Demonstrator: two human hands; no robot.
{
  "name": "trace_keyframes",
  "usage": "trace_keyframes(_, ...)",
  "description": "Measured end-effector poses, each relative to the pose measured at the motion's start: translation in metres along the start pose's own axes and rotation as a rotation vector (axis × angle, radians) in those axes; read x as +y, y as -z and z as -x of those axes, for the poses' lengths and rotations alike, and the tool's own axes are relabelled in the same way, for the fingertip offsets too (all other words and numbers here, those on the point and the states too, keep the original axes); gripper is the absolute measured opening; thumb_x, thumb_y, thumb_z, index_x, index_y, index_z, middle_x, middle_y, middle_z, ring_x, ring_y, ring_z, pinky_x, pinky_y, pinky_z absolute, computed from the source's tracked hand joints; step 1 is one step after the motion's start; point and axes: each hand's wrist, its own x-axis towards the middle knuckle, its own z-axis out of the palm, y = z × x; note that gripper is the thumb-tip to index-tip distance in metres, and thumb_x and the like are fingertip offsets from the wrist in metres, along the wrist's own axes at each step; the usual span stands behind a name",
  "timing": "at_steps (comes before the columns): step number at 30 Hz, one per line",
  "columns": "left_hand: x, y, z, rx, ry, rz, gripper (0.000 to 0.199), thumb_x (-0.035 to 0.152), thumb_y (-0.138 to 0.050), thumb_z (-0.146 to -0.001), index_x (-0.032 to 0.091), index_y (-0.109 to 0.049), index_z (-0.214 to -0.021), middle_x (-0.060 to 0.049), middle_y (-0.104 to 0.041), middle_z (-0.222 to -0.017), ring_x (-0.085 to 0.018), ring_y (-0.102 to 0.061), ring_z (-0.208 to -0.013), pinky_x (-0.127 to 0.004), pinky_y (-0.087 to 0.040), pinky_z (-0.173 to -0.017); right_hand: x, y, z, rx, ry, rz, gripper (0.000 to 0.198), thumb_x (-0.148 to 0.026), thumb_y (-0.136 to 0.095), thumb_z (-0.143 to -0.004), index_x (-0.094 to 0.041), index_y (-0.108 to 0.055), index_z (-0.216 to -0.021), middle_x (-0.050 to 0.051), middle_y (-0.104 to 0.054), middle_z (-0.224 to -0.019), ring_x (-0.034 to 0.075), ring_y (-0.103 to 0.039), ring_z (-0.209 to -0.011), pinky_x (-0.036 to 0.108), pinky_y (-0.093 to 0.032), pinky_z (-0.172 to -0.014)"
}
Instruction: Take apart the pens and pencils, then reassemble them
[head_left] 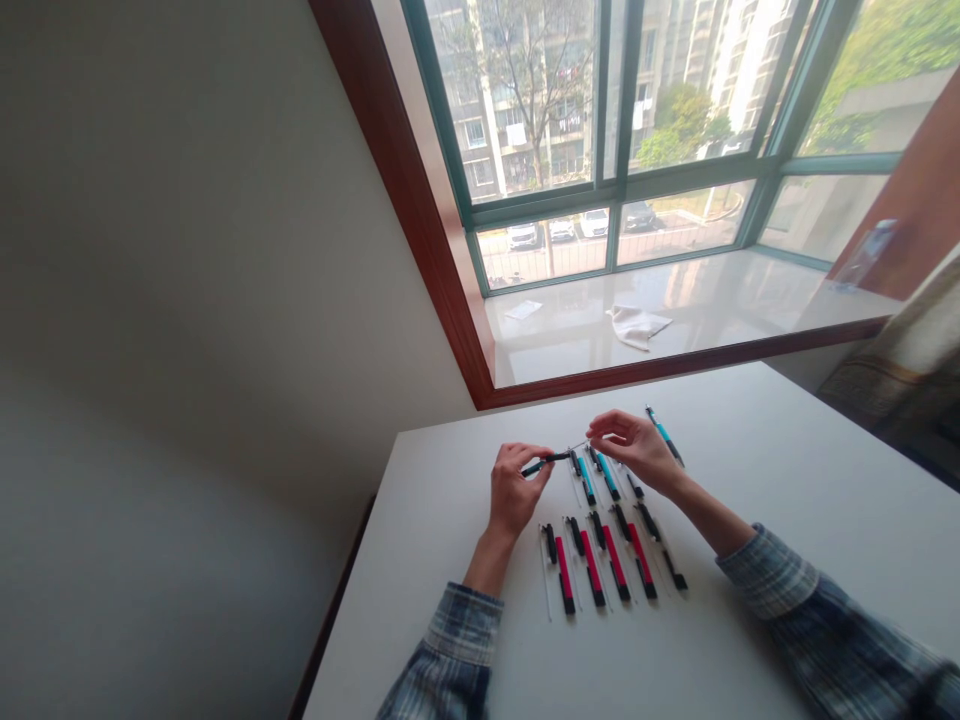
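My left hand (516, 488) pinches a dark pen part (553, 458) between thumb and fingertips, above the white table. Close by on the right, the fingertips of my right hand (636, 448) are closed on a thin rod that looks like a pen refill (578, 444), pointing toward the pen part. Whether the two touch, I cannot tell. Below the hands lie blue pen barrels (586, 478), black pen tops and thin refills. A nearer row holds several pink pen barrels (565, 573) with black tops (550, 543) and refills beside them.
One blue pen (664, 436) lies apart, right of my right hand. Behind the white table (765, 450) runs a windowsill with a crumpled white cloth (636, 326), a paper (523, 310) and a clear bottle (866, 255). A wall stands left; a curtain (885, 340) hangs right.
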Motion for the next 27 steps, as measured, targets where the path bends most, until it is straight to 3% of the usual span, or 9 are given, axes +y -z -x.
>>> trace_keyframes(19,0.007,-0.002,0.000,-0.065,0.039,0.148,0.013,0.023,-0.077,-0.085,0.026,-0.079,-0.097,-0.004,-0.076,-0.096,-0.024,-0.066,-0.098,-0.042,-0.053,-0.093,-0.004,-0.011,0.003,-0.089,0.015,0.068,0.032,-0.044,-0.079,-0.082,-0.023,-0.073,-0.105,0.005,-0.076,-0.099,0.020,-0.069,-0.087,0.034,-0.056,-0.076)
trace_keyframes(27,0.009,-0.002,0.000,-0.103,0.021,0.149,0.014,0.023,-0.076,-0.085,0.026,-0.079,-0.098,-0.004,-0.076,-0.095,-0.024,-0.067,-0.097,-0.042,-0.055,-0.092,-0.010,-0.012,0.004,-0.164,0.079,0.096,0.030,-0.040,-0.081,-0.081,-0.024,-0.073,-0.106,0.008,-0.068,-0.118,0.026,-0.062,-0.113,0.036,-0.054,-0.084)
